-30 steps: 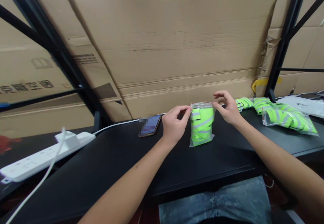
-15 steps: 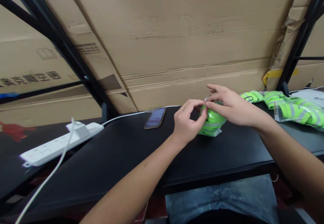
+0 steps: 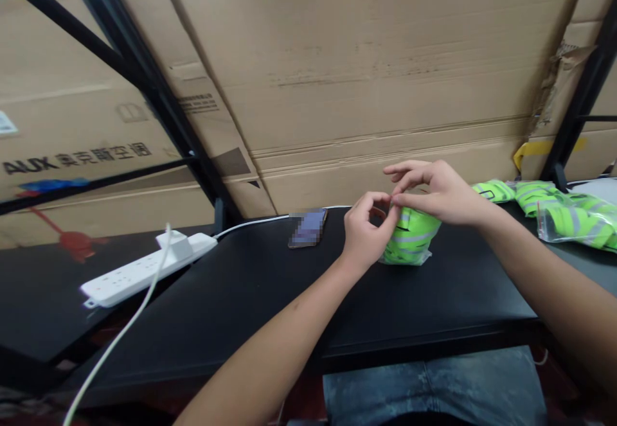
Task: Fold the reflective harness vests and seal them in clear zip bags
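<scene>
L hand [image 3: 365, 236] & R hand [image 3: 436, 189] had fingers [image 3: 396, 200] pinched together at top edge of zip bag of hi-vis bands [image 3: 411, 238], which stood on counter [image 3: 448, 310], seal state unclear, w/ phone [image 3: 308, 228] just L of bag & another filled bag [image 3: 576, 220] further R of it.

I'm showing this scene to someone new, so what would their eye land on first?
The neon-green reflective strips in a clear plastic bag stand out first, on the black desk at centre, with the left hand and right hand meeting at its top. More green strips in a clear bag lie at the desk's right end, below large cardboard sheets. A white power strip catches the eye at left.
</scene>
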Demonstrator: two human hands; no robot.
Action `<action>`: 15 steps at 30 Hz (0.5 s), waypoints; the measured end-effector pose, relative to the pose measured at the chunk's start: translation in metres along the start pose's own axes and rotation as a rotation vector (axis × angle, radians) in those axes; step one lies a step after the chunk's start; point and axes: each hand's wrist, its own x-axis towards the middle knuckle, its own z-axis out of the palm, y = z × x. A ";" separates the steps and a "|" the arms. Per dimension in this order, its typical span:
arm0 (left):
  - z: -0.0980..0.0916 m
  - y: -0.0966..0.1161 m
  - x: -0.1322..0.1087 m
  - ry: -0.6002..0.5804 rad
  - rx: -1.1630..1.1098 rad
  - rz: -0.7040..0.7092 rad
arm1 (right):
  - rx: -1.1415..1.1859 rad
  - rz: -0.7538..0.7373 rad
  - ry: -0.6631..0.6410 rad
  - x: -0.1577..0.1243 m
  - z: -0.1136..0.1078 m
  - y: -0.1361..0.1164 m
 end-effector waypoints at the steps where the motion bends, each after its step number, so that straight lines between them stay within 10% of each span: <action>1: -0.001 -0.002 0.001 0.013 0.001 -0.018 | -0.041 -0.043 -0.006 0.000 -0.001 -0.001; 8: -0.005 -0.011 0.013 0.027 -0.169 -0.136 | -0.236 -0.022 0.013 -0.009 -0.013 0.026; 15: 0.007 -0.017 0.017 -0.004 -0.439 -0.264 | 0.149 0.098 0.074 -0.013 0.003 0.047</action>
